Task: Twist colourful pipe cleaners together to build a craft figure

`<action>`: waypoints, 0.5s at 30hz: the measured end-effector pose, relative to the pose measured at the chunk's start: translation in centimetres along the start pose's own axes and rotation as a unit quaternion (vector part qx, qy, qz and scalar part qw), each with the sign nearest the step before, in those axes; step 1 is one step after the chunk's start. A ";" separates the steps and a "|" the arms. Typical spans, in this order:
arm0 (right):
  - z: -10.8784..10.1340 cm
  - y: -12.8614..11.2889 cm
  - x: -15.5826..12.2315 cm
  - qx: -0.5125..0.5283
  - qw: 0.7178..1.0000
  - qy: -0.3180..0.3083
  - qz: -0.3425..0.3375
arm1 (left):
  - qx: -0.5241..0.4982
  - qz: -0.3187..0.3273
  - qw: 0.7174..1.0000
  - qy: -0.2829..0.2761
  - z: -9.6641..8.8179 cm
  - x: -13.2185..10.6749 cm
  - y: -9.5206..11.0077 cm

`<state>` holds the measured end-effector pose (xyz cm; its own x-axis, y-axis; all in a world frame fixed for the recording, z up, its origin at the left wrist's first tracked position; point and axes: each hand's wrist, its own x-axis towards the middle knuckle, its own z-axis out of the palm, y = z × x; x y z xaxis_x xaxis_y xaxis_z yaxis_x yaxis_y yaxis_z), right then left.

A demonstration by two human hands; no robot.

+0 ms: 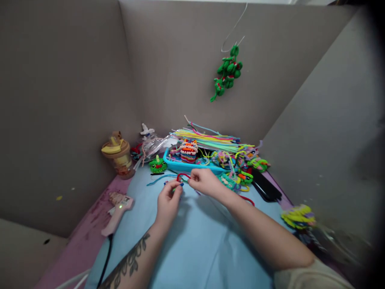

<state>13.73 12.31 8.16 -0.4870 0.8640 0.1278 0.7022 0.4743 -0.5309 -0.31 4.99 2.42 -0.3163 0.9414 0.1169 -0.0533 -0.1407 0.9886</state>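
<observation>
A red pipe cleaner (183, 175) arches between my two hands above the blue cloth. My left hand (169, 200) is closed in a pinch at its left end, with small blue and green bits showing at the fingertips, too small to make out. My right hand (205, 182) is closed round the other side of the bend, its fingertips partly hidden. Beyond my right wrist a red length pokes out; whether it is the same piece I cannot tell. A light blue pipe cleaner (159, 179) lies just past my left hand.
Behind my hands stands a blue tray (192, 166) with colourful pipe-cleaner pieces and a bundle of straight stems (210, 138). A glue gun (117, 214) and lidded cup (118, 156) are at left. A black phone (266, 185) lies right. Green figures (228, 70) hang above.
</observation>
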 end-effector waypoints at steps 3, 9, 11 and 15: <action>0.7 -0.1 -1.6 0.037 0.999 0.012 0.014 | -0.006 -0.014 0.999 -0.035 0.1 -0.1 0.1; 1.5 1.7 -4.8 0.244 0.967 0.059 0.043 | -0.044 -0.077 0.984 -0.154 -0.2 -2.0 0.6; 1.7 2.5 -6.0 0.255 0.965 0.064 0.028 | -0.045 -0.094 0.976 -0.192 -0.5 -3.1 0.7; 1.7 3.4 -8.7 0.215 0.975 0.062 0.008 | -0.087 -0.167 0.947 -0.258 -1.7 -5.1 0.8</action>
<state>19.44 6.06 3.83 -0.3929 0.8971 0.2022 0.4139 0.3688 -0.8323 -0.37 -0.44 2.49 0.2496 0.9602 -0.1249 -0.2388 0.1861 0.9531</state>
